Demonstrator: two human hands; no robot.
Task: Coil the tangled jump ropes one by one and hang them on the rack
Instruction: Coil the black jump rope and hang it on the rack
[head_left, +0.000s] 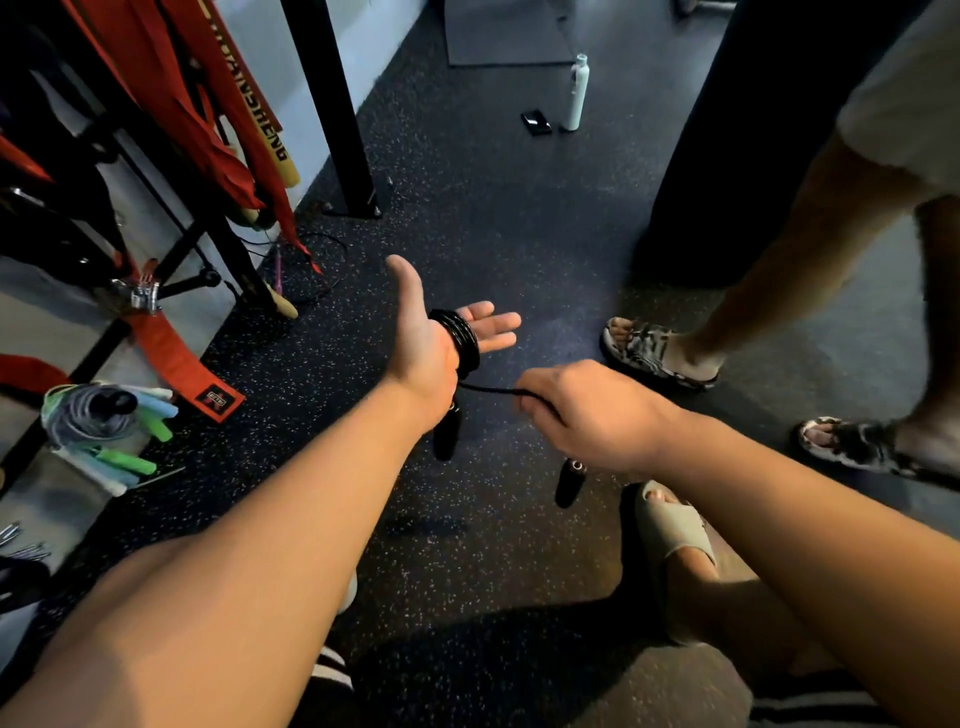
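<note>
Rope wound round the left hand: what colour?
The rope is black; the head view shows it best.

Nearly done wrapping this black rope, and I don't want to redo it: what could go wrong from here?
1. The left hand lies open, fingers straight, so the black rope coil round its palm could slide off.
2. Both handles dangle free; they may swing and catch the strand that the right hand pinches.
3. A bystander's sandalled foot stands close on the right; a swinging handle might hit it.
</note>
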